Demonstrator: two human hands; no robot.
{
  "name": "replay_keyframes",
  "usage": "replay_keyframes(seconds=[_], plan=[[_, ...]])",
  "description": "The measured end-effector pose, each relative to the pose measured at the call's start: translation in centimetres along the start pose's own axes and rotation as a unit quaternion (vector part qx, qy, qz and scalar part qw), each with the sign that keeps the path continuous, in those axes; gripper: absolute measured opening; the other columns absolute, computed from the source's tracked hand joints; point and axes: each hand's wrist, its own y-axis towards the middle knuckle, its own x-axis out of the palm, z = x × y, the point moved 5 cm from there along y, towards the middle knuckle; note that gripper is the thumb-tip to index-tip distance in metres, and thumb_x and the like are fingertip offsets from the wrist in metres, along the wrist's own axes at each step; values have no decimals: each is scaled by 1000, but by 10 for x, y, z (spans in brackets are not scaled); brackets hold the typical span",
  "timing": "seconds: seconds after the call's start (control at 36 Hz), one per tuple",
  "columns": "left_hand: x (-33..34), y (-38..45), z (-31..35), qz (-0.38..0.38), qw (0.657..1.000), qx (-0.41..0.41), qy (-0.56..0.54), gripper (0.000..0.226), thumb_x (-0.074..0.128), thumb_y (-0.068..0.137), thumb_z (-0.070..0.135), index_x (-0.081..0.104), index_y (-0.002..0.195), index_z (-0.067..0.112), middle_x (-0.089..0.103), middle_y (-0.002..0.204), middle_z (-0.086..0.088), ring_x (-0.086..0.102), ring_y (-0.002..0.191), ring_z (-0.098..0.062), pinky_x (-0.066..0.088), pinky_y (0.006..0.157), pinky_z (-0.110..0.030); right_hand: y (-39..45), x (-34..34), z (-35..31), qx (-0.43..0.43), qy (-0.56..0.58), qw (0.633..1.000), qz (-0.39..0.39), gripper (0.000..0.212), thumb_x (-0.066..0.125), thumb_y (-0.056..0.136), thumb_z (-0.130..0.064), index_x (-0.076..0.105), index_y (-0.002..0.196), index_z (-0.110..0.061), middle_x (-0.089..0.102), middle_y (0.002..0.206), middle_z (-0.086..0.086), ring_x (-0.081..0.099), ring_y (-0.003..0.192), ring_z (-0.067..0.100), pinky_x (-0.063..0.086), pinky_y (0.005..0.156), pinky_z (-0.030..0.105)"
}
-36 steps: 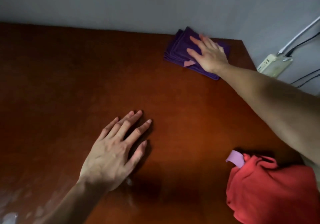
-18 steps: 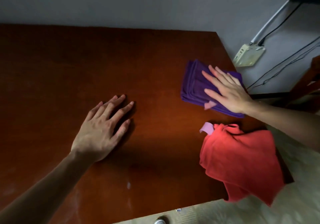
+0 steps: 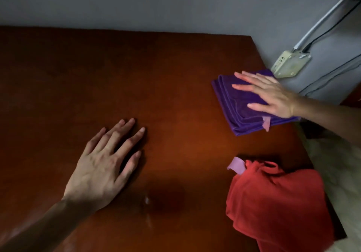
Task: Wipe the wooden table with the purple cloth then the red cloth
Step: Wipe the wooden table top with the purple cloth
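A folded purple cloth (image 3: 234, 103) with a pink tag lies near the right edge of the dark wooden table (image 3: 136, 72). My right hand (image 3: 271, 95) presses flat on top of the cloth, fingers spread and pointing left. My left hand (image 3: 103, 165) rests palm down on the bare wood near the middle, fingers apart, holding nothing. A crumpled red cloth (image 3: 277, 206) with a pale pink tag sits at the table's front right corner, untouched and hanging partly over the edge.
A grey wall runs behind the table. To the right, a cream socket box (image 3: 291, 64) with a white conduit and black cables is fixed on the wall. A small wet spot (image 3: 147, 201) glints on the wood in front of me. Pale floor shows at the right.
My right hand has slid the purple cloth from the far right corner toward me along the right edge, then slightly back. My left hand has stayed flat on the wood.
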Motion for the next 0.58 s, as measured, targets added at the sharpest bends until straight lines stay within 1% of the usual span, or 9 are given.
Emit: replay_keyframes(seconds=[0.08, 0.17, 0.22, 0.31, 0.36, 0.44, 0.5, 0.58], plan=[[-1, 1, 2, 4, 1000, -2, 6, 55, 23, 105, 50, 23, 159, 36, 18, 168, 7, 9, 155, -8, 9, 125, -37, 43, -11, 16, -12, -16, 1000, -9, 69, 27, 101, -68, 20, 163, -37, 4, 174, -10, 5, 160, 13, 12, 127, 48], [-1, 1, 0, 6, 1000, -5, 5, 55, 25, 105, 49, 25, 159, 36, 19, 168, 9, 11, 155, -9, 14, 123, -40, 90, -17, 30, 5, -12, 1000, -10, 69, 22, 100, -73, 15, 162, -43, 4, 174, -10, 3, 160, 11, 12, 128, 48], [-2, 2, 0, 7, 1000, -6, 5, 55, 26, 105, 49, 24, 159, 36, 19, 167, 9, 12, 155, -9, 15, 123, -41, 119, -19, 37, 34, 0, 999, -2, 69, 20, 98, -77, 15, 160, -48, 6, 174, -10, 5, 160, 12, 14, 128, 49], [-2, 5, -1, 5, 1000, -6, 8, 55, 26, 105, 50, 25, 158, 37, 20, 167, 9, 12, 155, -8, 15, 123, -40, 152, -23, 39, 107, 34, 993, 25, 74, 18, 92, -84, 17, 159, -52, 12, 173, -7, 11, 159, 16, 15, 127, 52], [-2, 6, -2, 3, 1000, -5, 11, 55, 25, 105, 50, 25, 158, 37, 20, 167, 9, 11, 155, -8, 15, 124, -41, 169, -25, 34, 165, 55, 984, 48, 75, 22, 91, -83, 21, 158, -50, 14, 173, -4, 13, 159, 18, 15, 126, 53], [-1, 5, -4, 3, 1000, -4, 10, 55, 25, 105, 51, 25, 158, 37, 20, 167, 9, 10, 155, -8, 14, 124, -40, 185, -24, 19, 241, 73, 965, 78, 65, 32, 102, -68, 23, 161, -42, 13, 173, -1, 11, 159, 21, 9, 127, 47], [0, 4, -4, 2, 1000, -3, 7, 55, 25, 105, 51, 25, 158, 37, 19, 167, 9, 9, 155, -8, 13, 125, -40, 190, -21, 6, 279, 76, 953, 86, 65, 29, 104, -66, 20, 162, -39, 10, 174, 0, 7, 160, 20, 3, 128, 45], [0, 4, -3, 8, 1000, 0, 0, 55, 23, 105, 53, 26, 158, 36, 18, 168, 9, 8, 155, -7, 9, 125, -37, 190, -16, -13, 319, 82, 940, 93, 69, 24, 103, -67, 15, 164, -35, 6, 174, 0, 1, 160, 20, 0, 129, 46]])
